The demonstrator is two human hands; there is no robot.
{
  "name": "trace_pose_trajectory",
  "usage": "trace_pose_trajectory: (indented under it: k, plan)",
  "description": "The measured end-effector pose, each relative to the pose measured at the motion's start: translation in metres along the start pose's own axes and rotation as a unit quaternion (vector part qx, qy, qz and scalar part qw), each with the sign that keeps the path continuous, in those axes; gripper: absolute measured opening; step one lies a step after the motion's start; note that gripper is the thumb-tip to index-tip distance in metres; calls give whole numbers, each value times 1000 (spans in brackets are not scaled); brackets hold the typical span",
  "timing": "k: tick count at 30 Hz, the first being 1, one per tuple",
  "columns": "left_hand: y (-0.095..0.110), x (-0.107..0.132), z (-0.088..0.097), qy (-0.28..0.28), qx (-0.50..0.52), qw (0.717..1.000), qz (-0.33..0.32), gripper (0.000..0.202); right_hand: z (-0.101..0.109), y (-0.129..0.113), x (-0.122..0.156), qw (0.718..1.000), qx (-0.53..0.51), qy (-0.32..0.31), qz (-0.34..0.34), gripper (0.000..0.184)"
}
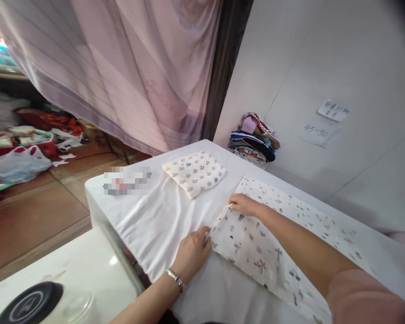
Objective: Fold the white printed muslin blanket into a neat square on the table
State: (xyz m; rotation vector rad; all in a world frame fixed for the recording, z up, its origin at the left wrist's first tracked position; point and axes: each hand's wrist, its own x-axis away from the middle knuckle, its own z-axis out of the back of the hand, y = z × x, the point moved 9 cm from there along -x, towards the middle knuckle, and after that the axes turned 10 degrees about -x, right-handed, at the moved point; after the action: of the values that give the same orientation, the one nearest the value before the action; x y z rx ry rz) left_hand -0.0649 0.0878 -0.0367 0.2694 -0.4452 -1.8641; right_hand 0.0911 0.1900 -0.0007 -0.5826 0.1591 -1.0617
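A long white cloth point(253, 243) printed with small grey and brown figures lies folded in layers on the table. At the near corner of its short left edge, my left hand point(194, 249) is closed on the fabric; a bracelet circles that wrist. Farther along the same edge, my right hand point(243, 204) pinches the cloth, and my right forearm crosses over the print. Between both hands the edge is drawn fairly straight. Beyond them rests a smaller folded cloth point(195, 173) with grey, blue and red mushroom-like prints, untouched.
A white sheet point(162, 220) covers the table. Folded clothes point(253, 139) are piled by the wall beyond its far edge. At front left, a black-lidded jar point(33, 303) stands on a white surface. A pink curtain point(138, 67) hangs behind; plastic bags point(20, 164) lie on the floor.
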Motion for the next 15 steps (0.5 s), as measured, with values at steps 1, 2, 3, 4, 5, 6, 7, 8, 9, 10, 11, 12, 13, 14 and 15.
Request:
trace_pose_trajectory:
  k: [1, 2, 3, 4, 5, 6, 7, 8, 9, 10, 11, 12, 13, 14, 15]
  plan:
    - [1, -1, 1, -7, -18, 1000, -6, 28, -1, 0, 0, 1000, 1, 5, 0, 12]
    - [2, -4, 4, -11, -37, 999, -14, 25, -1, 0, -1, 1000, 1, 11, -1, 12]
    - [5, -8, 8, -10, -55, 998, -26, 23, -1, 0, -1, 1000, 2, 16, -2, 12]
    - [10, -13, 12, -2, -69, 997, -37, 23, -2, 1, -2, 1000, 2, 20, -3, 13]
    - [15, -21, 18, 14, -79, 996, -48, 25, -3, 1, -2, 1000, 1, 23, -3, 13]
    - [22, -30, 23, 32, -82, 994, -58, 29, -4, 2, -3, 1000, 0, 25, -4, 12]
    - [29, -42, 26, 45, -79, 994, -66, 33, -5, 3, -4, 1000, -1, 26, -4, 12]
    - [36, -54, 27, 49, -71, 994, -67, 36, -6, 3, -5, 1000, -2, 26, -5, 12]
    - [41, -68, 24, 42, -60, 995, -64, 38, -6, 4, -6, 1000, -3, 26, -6, 13]
    - [46, -81, 17, 24, -49, 997, -57, 38, -6, 5, -7, 1000, -3, 26, -8, 14]
    - [49, -93, 10, 3, -39, 998, -49, 36, -6, 7, -7, 1000, -4, 26, -9, 16]
    - [52, -104, 2, -16, -30, 999, -42, 33, -5, 8, -7, 1000, -5, 25, -10, 16]
    - [53, -112, -5, -29, -25, 999, -36, 31, -4, 10, -7, 1000, -6, 24, -11, 16]
    - [54, -118, -11, -35, -22, 999, -33, 30, -4, 12, -6, 1000, -8, 21, -11, 16]
    - [54, -121, -15, -35, -20, 999, -31, 30, -3, 14, -5, 1000, -10, 18, -12, 17]
